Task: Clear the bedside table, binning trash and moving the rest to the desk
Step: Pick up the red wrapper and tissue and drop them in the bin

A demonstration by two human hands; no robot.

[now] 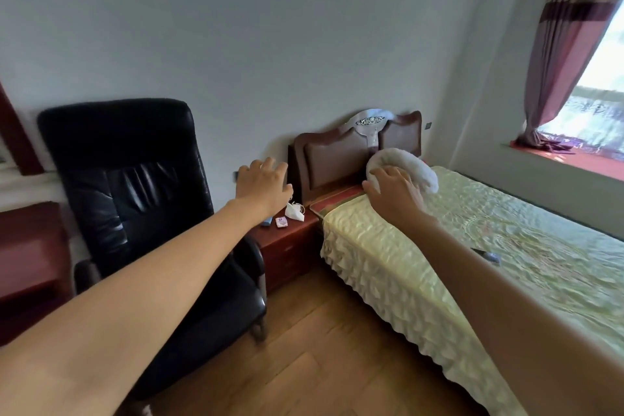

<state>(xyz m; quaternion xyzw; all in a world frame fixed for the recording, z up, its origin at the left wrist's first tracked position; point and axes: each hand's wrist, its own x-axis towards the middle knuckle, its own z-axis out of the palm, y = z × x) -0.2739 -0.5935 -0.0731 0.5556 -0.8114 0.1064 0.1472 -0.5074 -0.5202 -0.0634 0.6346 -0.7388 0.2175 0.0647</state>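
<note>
A low reddish wooden bedside table (287, 240) stands between a black chair and the bed. On its top lie a crumpled white face mask (294, 212), a small pink packet (281, 221) and a dark bluish item (266, 221) partly hidden by my left wrist. My left hand (262, 184) reaches out above the table with fingers spread, holding nothing. My right hand (393, 189) is stretched out in front of the bed's head end, fingers relaxed, holding nothing.
A black leather office chair (135, 186) stands left of the table. The bed (472, 253) with a yellow-green cover fills the right, a white rolled pillow (410, 167) by the headboard (337, 155) and a dark object (486, 255) on the cover. Red-brown furniture (30, 246) at far left.
</note>
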